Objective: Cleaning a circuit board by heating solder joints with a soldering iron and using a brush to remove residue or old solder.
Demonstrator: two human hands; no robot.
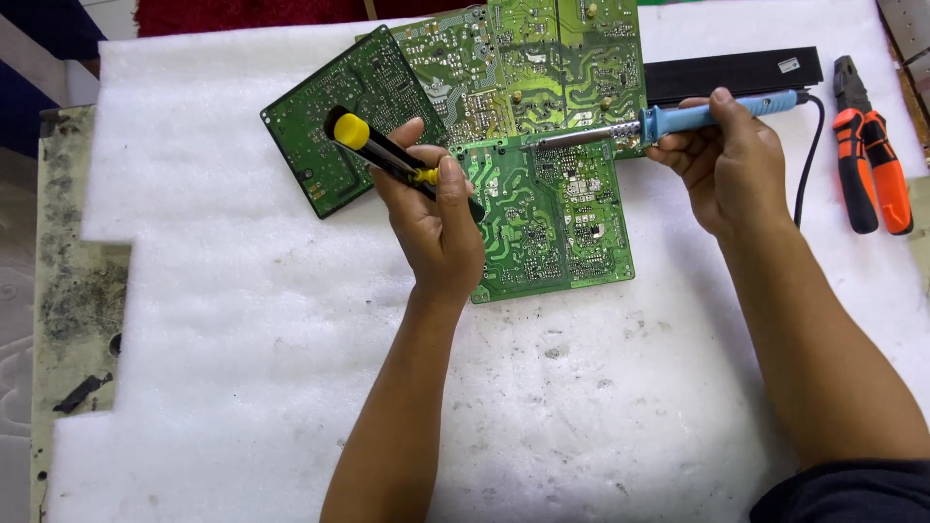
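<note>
Left hand (436,228) is closed around a black-and-yellow desoldering pump (387,155) over a green circuit board (552,218). A blue-handled soldering iron (668,121) is gripped by the closed right hand (727,165), its tip resting on that board.

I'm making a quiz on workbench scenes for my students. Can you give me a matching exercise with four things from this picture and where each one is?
Things:
1. soldering iron
2. black and yellow tool
3. orange and black pliers
4. dark green circuit board

Places:
A. lying on the white foam sheet at the far right, untouched
B. held in the left hand
C. held in the right hand, tip over the lighter green circuit boards
D. farthest left of the circuit boards, tilted

Pairs: 1-C, 2-B, 3-A, 4-D
</note>
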